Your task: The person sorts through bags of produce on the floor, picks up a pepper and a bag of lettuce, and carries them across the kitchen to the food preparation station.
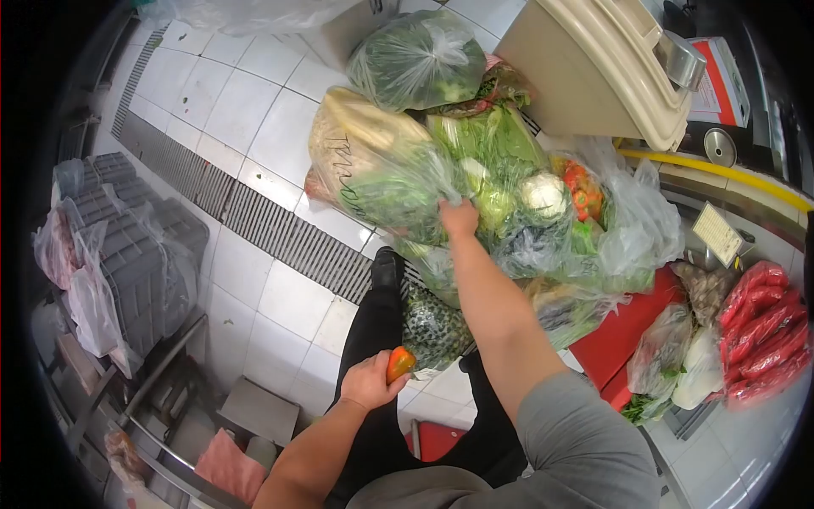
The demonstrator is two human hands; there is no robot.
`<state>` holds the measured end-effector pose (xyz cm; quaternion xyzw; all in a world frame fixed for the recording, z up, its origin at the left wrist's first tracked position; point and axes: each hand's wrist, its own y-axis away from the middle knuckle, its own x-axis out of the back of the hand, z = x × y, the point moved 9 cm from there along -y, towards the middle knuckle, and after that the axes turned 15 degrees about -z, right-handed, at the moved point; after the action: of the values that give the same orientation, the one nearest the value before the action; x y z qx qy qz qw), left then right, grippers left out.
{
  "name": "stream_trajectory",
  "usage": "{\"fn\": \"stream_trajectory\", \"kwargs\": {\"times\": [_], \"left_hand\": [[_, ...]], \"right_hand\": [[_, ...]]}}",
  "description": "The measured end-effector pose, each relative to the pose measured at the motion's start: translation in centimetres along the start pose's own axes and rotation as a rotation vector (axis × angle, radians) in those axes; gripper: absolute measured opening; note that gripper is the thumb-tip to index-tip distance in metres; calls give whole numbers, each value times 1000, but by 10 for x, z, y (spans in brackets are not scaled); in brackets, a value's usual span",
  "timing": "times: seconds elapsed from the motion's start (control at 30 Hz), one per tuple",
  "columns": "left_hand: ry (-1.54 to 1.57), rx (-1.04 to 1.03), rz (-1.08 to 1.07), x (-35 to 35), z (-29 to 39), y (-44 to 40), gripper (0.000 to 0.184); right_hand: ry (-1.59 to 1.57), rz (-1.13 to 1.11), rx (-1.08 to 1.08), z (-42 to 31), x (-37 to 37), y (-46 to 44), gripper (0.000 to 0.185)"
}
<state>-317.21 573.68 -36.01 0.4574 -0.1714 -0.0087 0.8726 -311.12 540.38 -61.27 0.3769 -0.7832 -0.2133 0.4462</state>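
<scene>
My left hand [370, 382] is closed around a glossy orange-red pepper [401, 364] with a greenish patch, held above my left leg. Further forward, the fingers of my right hand [459, 217] are closed on the clear plastic of a vegetable bag [373, 161] with black handwriting on it. Right of that hand, plastic bags hold a white cauliflower [543, 195], leafy greens [492, 140] and several orange-red peppers [583, 192]. A bag of small dark green pieces [434, 327] lies between my legs. My right fingertips are partly hidden by the plastic.
A beige lidded bin [585, 72] stands at the upper right. Grey crates [140, 246] draped with plastic are at the left. A metal drain grate [254, 216] crosses the white tiled floor [237, 280]. Red bags [763, 335] and a red surface [610, 348] are at the right.
</scene>
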Motion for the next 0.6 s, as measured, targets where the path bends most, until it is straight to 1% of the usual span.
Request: {"fn": "stream_trajectory", "kwargs": {"times": [0.03,0.07,0.13,0.17,0.23,0.27,0.33,0.37,0.4,0.43,0.47,0.53,0.57,0.6], "left_hand": [[-4,0,3,0,0,0,51],[9,11,0,-2,-2,1,52],[21,18,-3,-4,-1,1,53],[21,14,13,-4,0,1,53],[23,12,32,-4,2,2,53],[21,18,23,-6,2,1,53],[20,29,11,-10,3,2,53],[16,30,9,-11,5,2,53],[11,27,9,-12,7,1,53],[11,21,7,-14,9,0,53],[9,18,8,-15,10,0,53],[6,15,14,-15,11,0,53],[2,18,14,-16,11,0,53],[-3,20,15,-16,12,-1,53]], "right_hand": [[-154,-203,-48,16,-18,-21,44],[-156,-201,-44,27,-20,-34,44],[-292,-252,-11,32,-22,-44,40],[-291,-249,-9,38,-20,-43,40],[-196,-94,68,5,12,-6,40],[-196,-97,72,-8,15,4,40],[244,57,137,-36,21,23,37],[244,55,134,-34,9,22,37],[-105,0,120,-9,-12,5,35],[-452,-53,106,0,-20,1,32],[-451,-48,107,6,-16,1,32],[-630,-311,76,3,-29,18,26],[-628,-312,80,6,-30,26,26],[-537,-383,74,16,-43,30,25]]}}
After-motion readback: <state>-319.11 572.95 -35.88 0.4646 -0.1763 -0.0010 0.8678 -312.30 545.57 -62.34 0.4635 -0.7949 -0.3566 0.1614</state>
